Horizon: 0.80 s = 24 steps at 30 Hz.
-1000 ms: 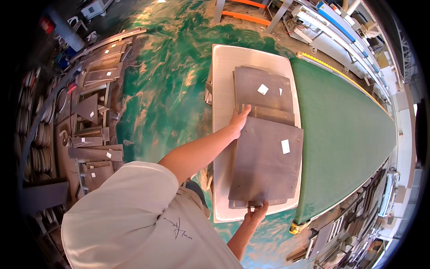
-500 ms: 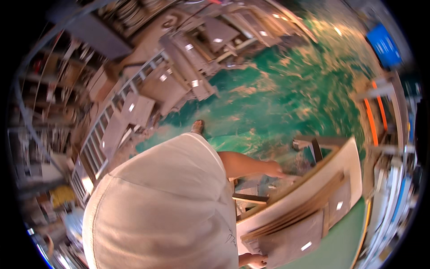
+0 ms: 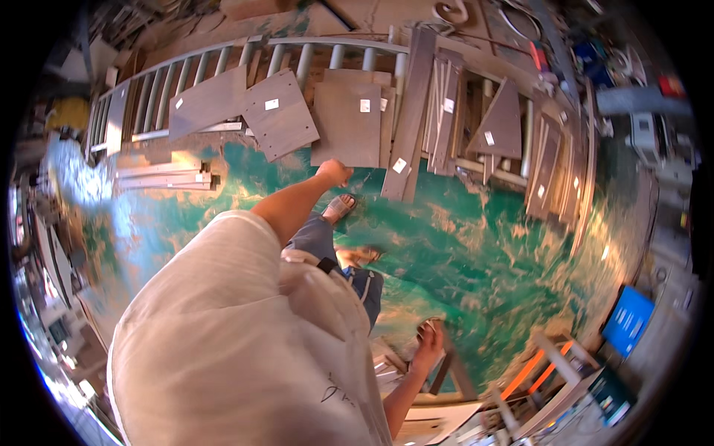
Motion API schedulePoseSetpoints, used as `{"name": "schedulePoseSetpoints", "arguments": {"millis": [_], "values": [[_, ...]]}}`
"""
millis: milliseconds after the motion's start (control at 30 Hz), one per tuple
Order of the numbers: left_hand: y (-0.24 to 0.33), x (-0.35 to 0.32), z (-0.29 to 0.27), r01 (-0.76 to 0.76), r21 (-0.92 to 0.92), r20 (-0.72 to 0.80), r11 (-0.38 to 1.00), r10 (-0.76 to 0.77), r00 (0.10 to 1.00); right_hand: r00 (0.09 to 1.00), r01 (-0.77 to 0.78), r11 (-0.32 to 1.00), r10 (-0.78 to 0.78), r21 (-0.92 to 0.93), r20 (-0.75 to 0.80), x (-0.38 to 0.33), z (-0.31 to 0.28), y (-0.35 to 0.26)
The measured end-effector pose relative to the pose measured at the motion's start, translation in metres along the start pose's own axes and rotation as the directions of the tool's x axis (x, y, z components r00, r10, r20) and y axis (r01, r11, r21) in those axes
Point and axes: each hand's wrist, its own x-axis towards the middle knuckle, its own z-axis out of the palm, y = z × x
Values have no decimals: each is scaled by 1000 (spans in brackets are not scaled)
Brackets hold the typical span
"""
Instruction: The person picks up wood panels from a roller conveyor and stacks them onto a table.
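Observation:
My left hand (image 3: 336, 172) is over the green floor, its fingers curled in with nothing seen in them. It appears beside the lower edge of a brown board (image 3: 346, 126) that lies on a roller conveyor (image 3: 306, 61); I cannot tell whether they touch. My right hand (image 3: 426, 349) hangs low by the end of a wooden stand (image 3: 461, 364), fingers loosely apart and no held object visible. A dark part of the stand shows behind those fingertips. Brown panels with white labels, including a square one with small holes (image 3: 281, 119), lie along the rollers.
Long narrow boards (image 3: 410, 111) and a triangular panel (image 3: 500, 123) lie across the conveyor to the right. Stacked strips (image 3: 167, 177) sit on the floor at left. A blue sign (image 3: 628, 320) and an orange-striped frame (image 3: 547, 368) stand at right. Sawdust streaks the green floor (image 3: 476, 245).
My view has swung left from the bench to the conveyor. My right hand has come away from the brown panels on the bench. My left hand has moved from beside the bench toward the conveyor.

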Motion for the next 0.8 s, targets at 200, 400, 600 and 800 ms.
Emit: {"name": "schedulePoseSetpoints", "arguments": {"millis": [200,400,600,800], "values": [[-48,18,-12,25,102,-340,994,11,940,914,77,984,-6,-160,405,198,131,-53],[-92,67,-64,255,-100,-484,962,-271,832,853,-171,929,306,-327,423,372,260,-62],[-156,123,-118,313,-346,-645,885,-466,605,766,-99,943,276,-317,581,407,410,-91],[-256,157,-193,200,-700,-557,686,-699,449,556,-24,936,303,-350,774,357,615,-132]]}}
